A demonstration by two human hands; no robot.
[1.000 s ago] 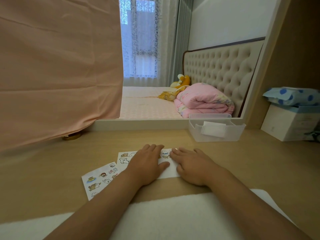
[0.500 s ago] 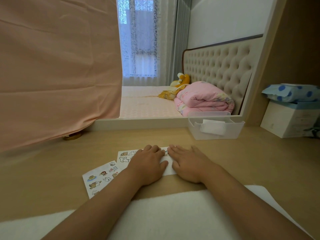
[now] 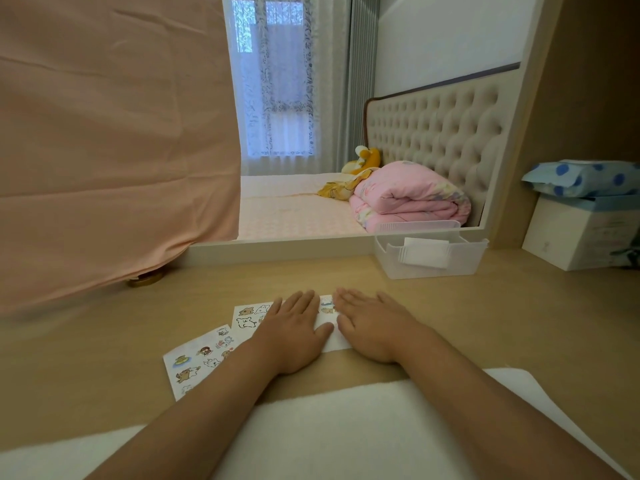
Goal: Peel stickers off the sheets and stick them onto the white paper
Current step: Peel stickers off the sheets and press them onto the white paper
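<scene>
Two sticker sheets with small cartoon animals lie on the wooden desk. One sheet (image 3: 199, 358) sits at the left, tilted. The other sheet (image 3: 247, 317) lies farther back, partly under my left hand (image 3: 292, 332). A white paper (image 3: 334, 336) shows between my hands, with a few stickers near its far edge. My left hand lies flat with straight fingers on the sheet and paper. My right hand (image 3: 372, 327) lies flat beside it, fingers straight, pressing the paper's right part. Most of the paper is hidden under both hands.
A clear plastic bin (image 3: 429, 256) with a white pack stands at the back right. A white box (image 3: 575, 233) with a blue dotted pack on top stands at far right. A peach cloth (image 3: 114, 143) hangs at the left over a mirror. White fabric (image 3: 329, 434) covers the near edge.
Both hands stay flat on the paper and have slid slightly; the right hand moved a little left toward the left hand. The view shifted slightly.
</scene>
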